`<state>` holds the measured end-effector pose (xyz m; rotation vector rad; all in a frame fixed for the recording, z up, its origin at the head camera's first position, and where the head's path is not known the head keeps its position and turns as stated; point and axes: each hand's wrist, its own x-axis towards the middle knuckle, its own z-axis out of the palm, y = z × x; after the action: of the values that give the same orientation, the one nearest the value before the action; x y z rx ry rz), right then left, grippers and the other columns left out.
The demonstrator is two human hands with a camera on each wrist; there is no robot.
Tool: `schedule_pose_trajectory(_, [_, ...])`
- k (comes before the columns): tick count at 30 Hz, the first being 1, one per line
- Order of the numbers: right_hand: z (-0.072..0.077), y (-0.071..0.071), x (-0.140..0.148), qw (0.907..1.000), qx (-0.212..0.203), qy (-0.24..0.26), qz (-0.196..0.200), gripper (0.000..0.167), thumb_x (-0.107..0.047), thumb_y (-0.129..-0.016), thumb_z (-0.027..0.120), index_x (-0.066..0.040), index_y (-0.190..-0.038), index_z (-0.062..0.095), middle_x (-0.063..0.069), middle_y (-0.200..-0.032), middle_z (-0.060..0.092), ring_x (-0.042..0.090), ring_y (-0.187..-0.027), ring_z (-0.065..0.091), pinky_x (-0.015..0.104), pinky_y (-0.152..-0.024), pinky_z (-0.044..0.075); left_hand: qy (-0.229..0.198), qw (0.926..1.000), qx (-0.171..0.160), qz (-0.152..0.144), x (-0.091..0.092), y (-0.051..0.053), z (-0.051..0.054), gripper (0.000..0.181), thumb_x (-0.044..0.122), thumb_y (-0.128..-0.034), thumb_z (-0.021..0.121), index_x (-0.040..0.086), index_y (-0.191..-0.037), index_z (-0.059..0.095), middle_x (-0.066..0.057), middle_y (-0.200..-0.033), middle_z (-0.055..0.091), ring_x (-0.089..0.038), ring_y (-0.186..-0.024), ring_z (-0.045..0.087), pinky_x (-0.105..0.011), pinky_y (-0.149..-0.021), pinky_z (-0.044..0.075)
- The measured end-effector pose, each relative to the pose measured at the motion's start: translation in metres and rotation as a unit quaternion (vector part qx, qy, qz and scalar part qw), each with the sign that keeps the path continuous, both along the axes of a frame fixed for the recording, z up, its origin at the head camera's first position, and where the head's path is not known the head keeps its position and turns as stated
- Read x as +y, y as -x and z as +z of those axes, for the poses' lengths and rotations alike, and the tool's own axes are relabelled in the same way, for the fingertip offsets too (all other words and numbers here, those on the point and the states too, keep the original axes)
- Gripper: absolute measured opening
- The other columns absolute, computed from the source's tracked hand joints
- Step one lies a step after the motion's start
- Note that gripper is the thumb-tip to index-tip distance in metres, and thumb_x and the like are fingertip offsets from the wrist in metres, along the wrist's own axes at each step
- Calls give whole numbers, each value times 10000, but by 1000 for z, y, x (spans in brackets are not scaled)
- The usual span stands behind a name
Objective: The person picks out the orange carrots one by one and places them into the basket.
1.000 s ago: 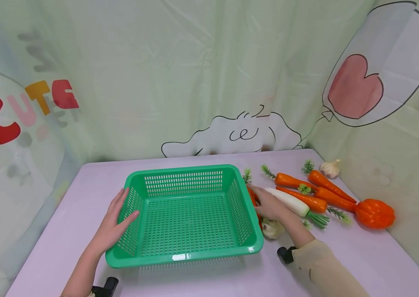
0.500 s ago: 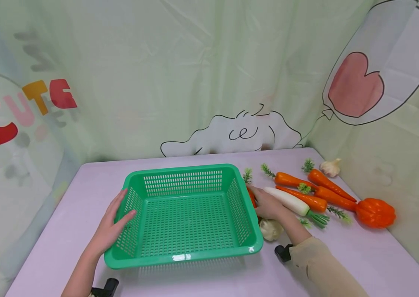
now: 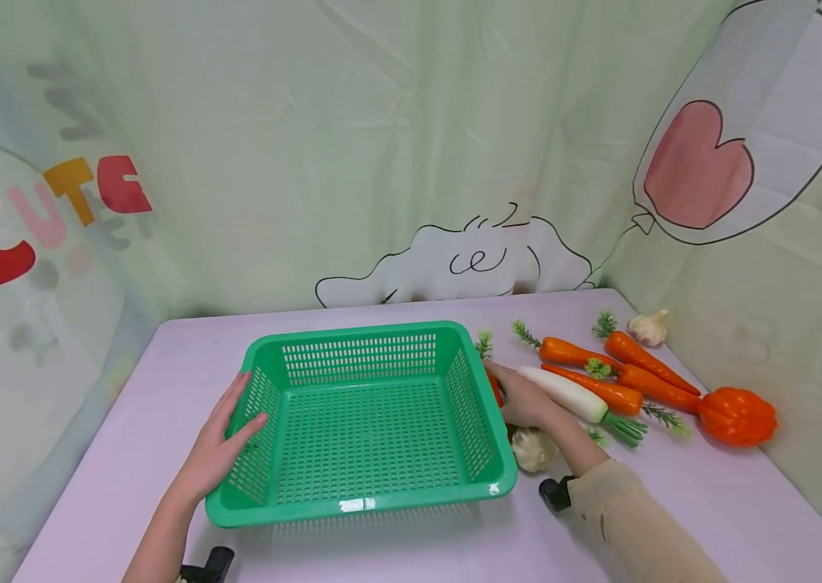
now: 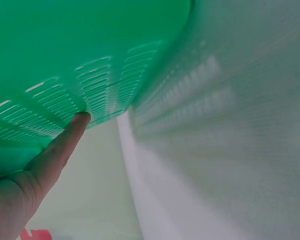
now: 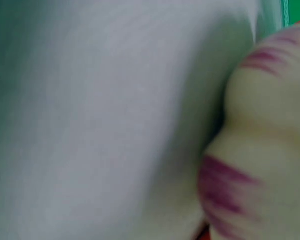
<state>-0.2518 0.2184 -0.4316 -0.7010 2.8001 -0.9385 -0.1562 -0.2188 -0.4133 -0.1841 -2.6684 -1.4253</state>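
A green plastic basket (image 3: 359, 510) with slotted walls spans the middle of the head view. My left hand (image 3: 215, 445) lies along its left side, thumb over the rim and fingers extended; in the left wrist view a fingertip (image 4: 82, 117) touches the slotted outer wall. My right hand (image 3: 521, 397) reaches to the basket's right side, its fingertips hidden near the rim. An orange-red vegetable (image 3: 494, 387), mostly covered, lies between that hand and the basket. Just below the hand sits a garlic bulb (image 3: 533, 450), large and purple-streaked in the right wrist view.
Several carrots (image 3: 600, 394) lie to the right, beside a white radish (image 3: 567, 394) with green leaves. Beyond them are a red bell pepper (image 3: 736, 417) and another garlic bulb (image 3: 648, 329). Printed curtains (image 3: 381, 162) stand behind the pale table (image 3: 119, 453).
My left hand and the basket's left side shift very slightly left. The garlic below my right hand wobbles a little; both hands otherwise keep their places.
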Motion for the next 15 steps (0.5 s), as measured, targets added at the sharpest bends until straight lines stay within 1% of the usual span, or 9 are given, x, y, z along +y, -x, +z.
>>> schedule_pose_trajectory(4, [2, -1, 1, 9998, -34, 165, -139, 853, -236, -716, 785, -95, -1419, 321, 139, -1322, 465, 326, -1133, 481, 509, -896, 414, 48, 10000, -5, 24, 0, 1, 0, 682, 323, -922, 528, 156, -1475, 166, -132, -1519, 89, -397, -1358, 89, -706, -948, 146])
schedule_pose_trajectory(5, [2, -1, 1, 9997, -10, 162, -165, 860, -241, -713, 787, -88, -1418, 320, 150, -1325, 459, 336, -1129, 478, 520, -891, 412, 61, 10000, -4, 27, 0, 1, 0, 681, 323, -922, 528, 156, -1475, 168, -132, -1519, 90, -397, -1358, 90, -706, -948, 147])
schedule_pose_trajectory(9, [3, -2, 2, 9992, -74, 74, -397, 893, -250, -694, 800, -125, -1429, 308, 143, -1346, 441, 333, -1120, 481, 517, -877, 425, 89, 10000, 8, 22, 0, 1, 1, 672, 320, -925, 524, 154, -1474, 173, -134, -1519, 89, -402, -1356, 92, -707, -947, 148])
schedule_pose_trajectory(11, [5, -3, 2, 9988, -40, -11, -485, 892, -252, -696, 796, -116, -1429, 307, 162, -1352, 429, 352, -1115, 478, 520, -852, 440, 103, 9999, 16, 16, 1, 1, 1, 667, 316, -927, 521, 151, -1473, 175, -137, -1519, 87, -404, -1356, 91, -708, -947, 146])
schedule_pose_trajectory(15, [10, -6, 5, 9975, -114, 4, -695, 873, -186, -710, 779, -109, -1433, 296, 192, -1348, 417, 368, -1055, 508, 459, -758, 498, 193, 9998, 52, -2, 2, 0, 3, 653, 305, -930, 516, 135, -1469, 189, -148, -1516, 90, -407, -1354, 93, -704, -951, 145])
